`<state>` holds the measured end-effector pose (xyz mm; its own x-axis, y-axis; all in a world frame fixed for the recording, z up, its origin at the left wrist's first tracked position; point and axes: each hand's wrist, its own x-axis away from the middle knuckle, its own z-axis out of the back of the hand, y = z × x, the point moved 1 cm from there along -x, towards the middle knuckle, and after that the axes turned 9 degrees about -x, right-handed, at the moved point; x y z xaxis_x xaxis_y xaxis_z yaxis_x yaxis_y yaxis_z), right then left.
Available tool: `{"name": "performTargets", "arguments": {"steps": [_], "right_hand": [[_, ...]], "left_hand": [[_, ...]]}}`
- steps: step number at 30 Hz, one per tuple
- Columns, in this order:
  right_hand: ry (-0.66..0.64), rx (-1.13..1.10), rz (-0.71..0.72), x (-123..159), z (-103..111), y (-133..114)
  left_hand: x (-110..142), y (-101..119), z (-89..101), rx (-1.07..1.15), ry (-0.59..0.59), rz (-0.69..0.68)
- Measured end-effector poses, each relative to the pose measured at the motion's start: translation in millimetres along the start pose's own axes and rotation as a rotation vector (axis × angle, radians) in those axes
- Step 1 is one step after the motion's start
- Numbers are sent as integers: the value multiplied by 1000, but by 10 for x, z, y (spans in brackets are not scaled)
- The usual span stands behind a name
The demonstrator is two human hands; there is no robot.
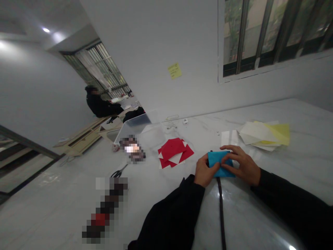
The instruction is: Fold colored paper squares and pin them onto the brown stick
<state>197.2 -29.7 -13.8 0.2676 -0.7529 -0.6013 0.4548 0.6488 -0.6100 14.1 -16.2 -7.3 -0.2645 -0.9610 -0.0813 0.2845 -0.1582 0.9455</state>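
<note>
A small blue folded paper [218, 158] lies between my two hands, near the right middle of the view. My left hand [204, 171] grips its left edge, the thumb across the front and the fingers behind. From the right, my right hand [241, 165] pinches the paper with thumb and forefinger close to its middle; the other fingers curve over the top edge. Below the paper a dark strap [221, 211] runs toward me. To the left of my hands sits a pile of red and white paper pieces [173, 151].
White and yellow sheets [265, 135] lie at the right. Scissors [118, 172] rest at the left, near blurred-out objects. A clear plastic box [137, 123] stands farther back. A yellow sticky note [174, 71] is on the wall. Another person [100, 104] sits in the far left background.
</note>
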Motion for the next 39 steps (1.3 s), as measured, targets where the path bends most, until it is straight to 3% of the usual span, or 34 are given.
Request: {"name": "performTargets", "arguments": {"steps": [9,13,18,26,39], "right_hand": [[26,-12,37,-28,16,-7],[125,43,-22,-32,73,115],[-163,163,-234,-32,56,365],[-237,184,-294,-82,54,376],[-185,134,-280,-73,-31,376]], "left_hand": [[0,-50,-31,6,45,6],[-81,-84,85,79,249,15],[-233,-204,285,252,476,107],[-273,-208,319,366,495,196],[-275,-206,325,372,481,225]]}}
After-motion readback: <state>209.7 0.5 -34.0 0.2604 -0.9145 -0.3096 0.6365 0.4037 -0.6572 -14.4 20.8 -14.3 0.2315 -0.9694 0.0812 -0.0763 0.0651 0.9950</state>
